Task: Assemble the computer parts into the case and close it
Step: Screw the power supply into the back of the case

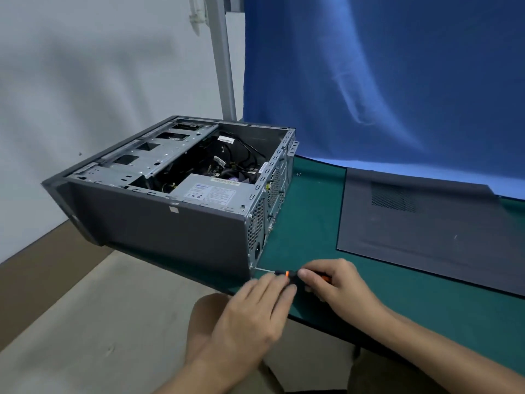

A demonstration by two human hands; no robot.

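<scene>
Lying on its side at the left of the green table [306, 223], the case [159, 228] is open on top, its front end overhanging the table's left edge. Inside it, a metal drive cage [159, 155] fills the left part, black cables [235, 155] tangle in the middle, and a grey power supply [210, 191] sits in the near right corner against the rear wall. The left grip [250, 311], blurred, is released, its nearly straight fingers touching the screwdriver [287, 273] at its orange collar. The screwdriver's tip meets the case's lower rear corner. The right grip [335, 282] grasps the black handle. Further right, apart from the case, the side panel [426, 231] lies flat on the table before a blue cloth [397, 81].
</scene>
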